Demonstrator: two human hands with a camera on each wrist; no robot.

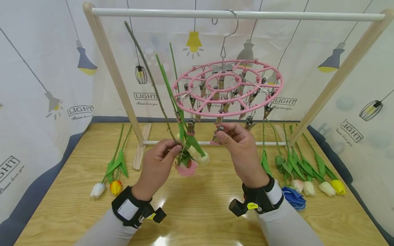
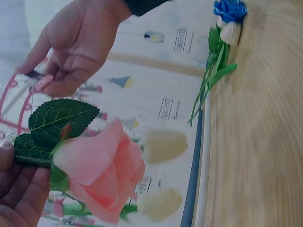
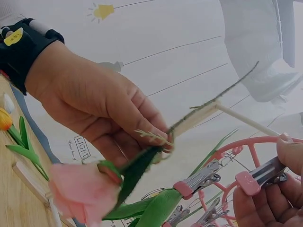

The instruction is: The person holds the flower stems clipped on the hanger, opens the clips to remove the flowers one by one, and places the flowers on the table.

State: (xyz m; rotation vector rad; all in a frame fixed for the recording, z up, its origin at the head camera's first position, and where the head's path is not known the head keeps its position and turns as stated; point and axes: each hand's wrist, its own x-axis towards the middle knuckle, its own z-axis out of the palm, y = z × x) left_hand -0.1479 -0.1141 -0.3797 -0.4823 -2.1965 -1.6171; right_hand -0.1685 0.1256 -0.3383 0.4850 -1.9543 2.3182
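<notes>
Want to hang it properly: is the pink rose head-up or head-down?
Head-down: the pink rose hangs below the left hand, its stem rising.

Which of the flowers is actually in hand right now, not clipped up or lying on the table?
The pink rose: the left hand pinches its stem just above the bloom, head down. The tulips either hang from the pink clip hanger or lie on the table.

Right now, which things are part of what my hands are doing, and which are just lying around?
In use: left hand holding pink rose by its stem; right hand pinching clip on pink hanger.

Lying about: tulips, blue flower, two tulips left, table.
</notes>
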